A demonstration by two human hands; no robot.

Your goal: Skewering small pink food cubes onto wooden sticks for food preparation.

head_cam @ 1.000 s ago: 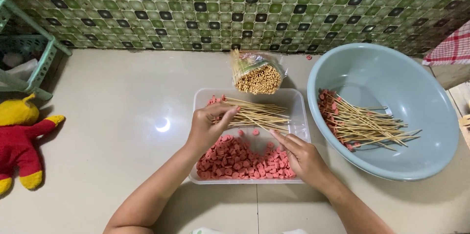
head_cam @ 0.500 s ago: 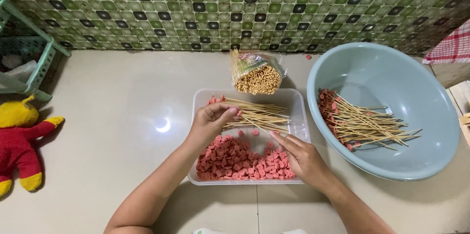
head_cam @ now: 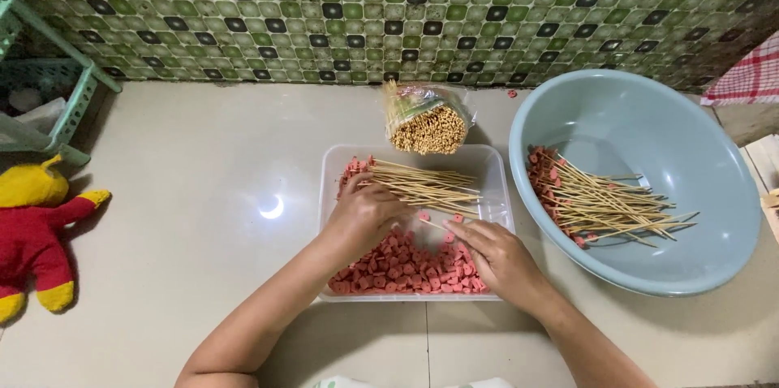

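Note:
A clear rectangular plastic tub [head_cam: 492, 167] sits on the floor in front of me, filled with several small pink sausage slices [head_cam: 406, 268]. A loose pile of bare bamboo skewers [head_cam: 426, 185] lies across its far half. My left hand [head_cam: 365, 213] is inside the tub with fingers curled over the near end of those skewers, gripping a skewer. My right hand [head_cam: 497, 258] rests on the slices at the tub's right side, fingertips pinching a pink slice. To the right, a pale blue basin [head_cam: 686, 136] holds skewers threaded with pink slices [head_cam: 596, 200].
A plastic-wrapped bundle of skewers [head_cam: 426, 120] stands just behind the tub. A green mosaic tile wall runs along the back. A green plastic rack [head_cam: 57, 104] and a yellow and red plush toy [head_cam: 36, 230] are at the left. A red checked cloth [head_cam: 751, 75] is at far right.
My left hand has slid slightly toward me over the skewer pile. My right hand's fingers have shifted a little on the slices. Nothing else moved.

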